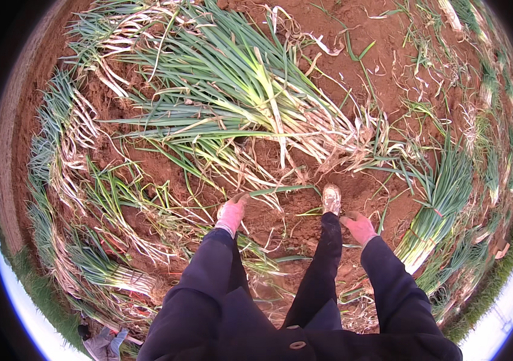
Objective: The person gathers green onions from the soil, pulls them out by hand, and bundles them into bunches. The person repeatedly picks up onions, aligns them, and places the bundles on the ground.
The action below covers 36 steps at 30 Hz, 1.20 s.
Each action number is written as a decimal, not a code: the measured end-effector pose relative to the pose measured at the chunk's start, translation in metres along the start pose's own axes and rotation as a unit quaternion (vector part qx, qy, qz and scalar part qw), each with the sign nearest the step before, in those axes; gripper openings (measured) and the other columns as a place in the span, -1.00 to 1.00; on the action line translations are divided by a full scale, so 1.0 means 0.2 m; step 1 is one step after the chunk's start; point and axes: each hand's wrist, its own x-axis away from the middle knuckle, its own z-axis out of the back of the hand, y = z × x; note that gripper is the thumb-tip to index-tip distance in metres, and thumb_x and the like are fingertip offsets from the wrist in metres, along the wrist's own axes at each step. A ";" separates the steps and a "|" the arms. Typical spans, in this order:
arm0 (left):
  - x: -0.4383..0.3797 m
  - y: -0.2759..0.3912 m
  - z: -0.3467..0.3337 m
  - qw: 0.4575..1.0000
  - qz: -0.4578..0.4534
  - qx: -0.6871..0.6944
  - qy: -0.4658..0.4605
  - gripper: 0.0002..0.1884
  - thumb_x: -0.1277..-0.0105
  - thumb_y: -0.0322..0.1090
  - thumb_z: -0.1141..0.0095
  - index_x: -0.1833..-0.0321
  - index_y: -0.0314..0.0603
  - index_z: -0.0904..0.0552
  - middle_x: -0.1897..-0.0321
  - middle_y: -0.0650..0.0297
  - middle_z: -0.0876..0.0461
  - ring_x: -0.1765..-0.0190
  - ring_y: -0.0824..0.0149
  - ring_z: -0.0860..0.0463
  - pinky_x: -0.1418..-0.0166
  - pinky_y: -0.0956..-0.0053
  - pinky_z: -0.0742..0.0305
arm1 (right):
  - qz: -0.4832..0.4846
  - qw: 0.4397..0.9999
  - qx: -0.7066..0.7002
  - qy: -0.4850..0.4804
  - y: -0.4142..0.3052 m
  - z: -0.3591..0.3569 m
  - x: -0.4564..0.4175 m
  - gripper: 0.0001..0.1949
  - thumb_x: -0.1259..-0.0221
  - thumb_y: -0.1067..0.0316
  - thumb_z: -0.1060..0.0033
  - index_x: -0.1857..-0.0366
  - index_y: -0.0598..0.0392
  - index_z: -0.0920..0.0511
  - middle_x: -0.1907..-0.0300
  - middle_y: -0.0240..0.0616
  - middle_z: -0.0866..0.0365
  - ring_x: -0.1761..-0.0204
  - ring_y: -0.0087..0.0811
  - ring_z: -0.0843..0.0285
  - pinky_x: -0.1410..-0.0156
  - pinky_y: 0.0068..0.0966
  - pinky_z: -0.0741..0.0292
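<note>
Both of my hands wear soiled pink gloves and hang low in front of my legs. My left hand (pixel 233 211) is near my left foot, and a green onion leaf (pixel 279 190) runs from its fingertips to the right; whether the fingers grip it cannot be told. My right hand (pixel 358 225), beside my right shoe (pixel 331 199), has its fingers partly curled, with nothing visible in them. Ahead lies a big loose pile of long green onions (pixel 256 90), roots toward the right. Right of my right hand rests a tied bundle of green onions (pixel 437 210).
Reddish soil (pixel 374 58) carries scattered leaves and roots. Loose onions (pixel 134 234) lie at the left, with another bundle (pixel 123 276) behind them. Rows of onions line both sides. At the lower left rim is another person (pixel 103 344).
</note>
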 end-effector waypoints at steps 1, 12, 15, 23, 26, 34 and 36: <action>-0.05 -0.05 -0.08 1.000 -0.007 -0.008 0.009 -0.52 -0.54 -0.20 -0.22 -0.38 -0.35 -0.55 -0.09 0.15 -0.76 -0.06 0.28 -0.75 -0.15 0.42 -0.58 | 0.042 0.997 -0.063 0.004 -0.10 0.11 -0.18 -0.32 -0.27 -0.11 -0.31 -0.29 0.27 -0.57 -0.18 0.13 -0.70 -0.29 -0.04 -0.62 -0.41 -0.34 -0.45; -0.73 -0.64 -0.52 0.941 -0.033 0.165 0.293 -0.66 -0.48 -0.30 -0.30 -0.18 -0.39 -0.65 0.05 0.23 -0.74 0.06 0.42 -0.66 -0.07 0.54 -0.55 | 0.278 0.931 0.148 0.185 -0.72 0.48 -2.16 0.01 -0.11 -0.32 -0.36 -0.50 0.33 -0.34 -0.38 0.24 -0.51 -0.45 0.05 -0.47 -0.54 -0.26 -0.33; -0.77 -0.48 -0.88 0.966 -0.098 0.193 0.140 -0.52 -0.43 -0.39 -0.34 -0.35 -0.39 -0.53 -0.13 0.14 -0.69 -0.14 0.32 -0.66 -0.29 0.42 -0.54 | 0.247 0.932 0.198 0.178 -0.60 0.34 -2.29 0.04 -0.05 -0.42 -0.33 -0.47 0.31 -0.40 -0.36 0.23 -0.54 -0.45 0.05 -0.47 -0.53 -0.27 -0.34; -1.33 -0.27 -1.28 0.904 -0.179 0.385 0.054 -0.09 -0.28 -0.35 -0.51 -0.55 -0.50 -0.18 -0.29 -0.01 -0.55 -0.21 0.25 -0.64 -0.38 0.40 -0.53 | 0.286 0.937 0.128 0.155 -0.52 0.42 -2.42 -0.07 -0.07 -0.42 -0.37 -0.31 0.27 -0.57 -0.18 0.17 -0.69 -0.26 -0.02 -0.63 -0.41 -0.28 -0.43; -1.40 -0.27 -1.25 0.921 -0.155 0.350 0.072 0.00 -0.20 -0.32 -0.58 -0.54 -0.55 -0.15 -0.29 -0.02 -0.55 -0.28 0.21 -0.60 -0.41 0.36 -0.51 | 0.249 0.948 0.175 0.092 -0.55 0.28 -2.32 -0.06 -0.07 -0.48 -0.31 -0.30 0.24 -0.58 -0.14 0.20 -0.70 -0.23 0.03 -0.64 -0.38 -0.26 -0.43; -1.26 -0.19 -1.14 0.887 -0.132 0.407 -0.174 -0.36 -0.33 -0.02 -0.44 -0.33 -0.28 -0.56 -0.09 0.27 -0.70 -0.17 0.33 -0.63 -0.39 0.34 -0.46 | 0.204 0.954 0.028 -0.219 -0.60 0.00 -2.02 -0.20 -0.32 -0.31 -0.29 -0.32 0.31 -0.57 -0.25 -0.09 -0.66 -0.29 -0.32 -0.53 -0.47 -0.37 -0.31; -1.05 -0.08 -1.09 0.930 -0.150 0.316 -0.117 -0.44 -0.34 -0.02 -0.43 -0.23 -0.30 -0.65 -0.03 0.30 -0.69 -0.11 0.41 -0.59 -0.31 0.43 -0.44 | 0.076 0.914 -0.226 -0.330 -0.59 0.00 -1.90 -0.45 -0.54 -0.02 -0.10 -0.39 0.20 -0.50 -0.24 -0.12 -0.69 -0.30 -0.32 -0.62 -0.45 -0.33 -0.49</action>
